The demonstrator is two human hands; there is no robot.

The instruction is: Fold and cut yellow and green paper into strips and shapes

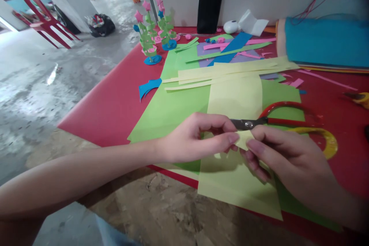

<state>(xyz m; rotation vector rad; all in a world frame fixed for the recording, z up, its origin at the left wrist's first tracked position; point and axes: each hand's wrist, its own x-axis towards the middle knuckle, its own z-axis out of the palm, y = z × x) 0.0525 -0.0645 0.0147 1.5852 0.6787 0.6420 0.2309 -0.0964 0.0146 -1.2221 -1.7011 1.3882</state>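
A small piece of pale yellow paper (244, 139) is pinched between my two hands. My left hand (204, 134) grips its left end between thumb and fingers, and my right hand (279, 153) has the right end. Below them lies a pale yellow sheet (236, 188) on top of green paper (181, 111). Just beyond my hands rest scissors (249, 124) with one red and one yellow handle, the blade tips hidden behind my left fingers. Long pale yellow strips (198, 75) lie across the sheets farther back.
Paper plants (148, 44) with pink stars stand at the back left of the red surface (109, 100). Blue paper sheets (325, 42) are stacked at the back right. Blue scraps (150, 87) lie at left. A red chair (43, 23) stands on the floor beyond.
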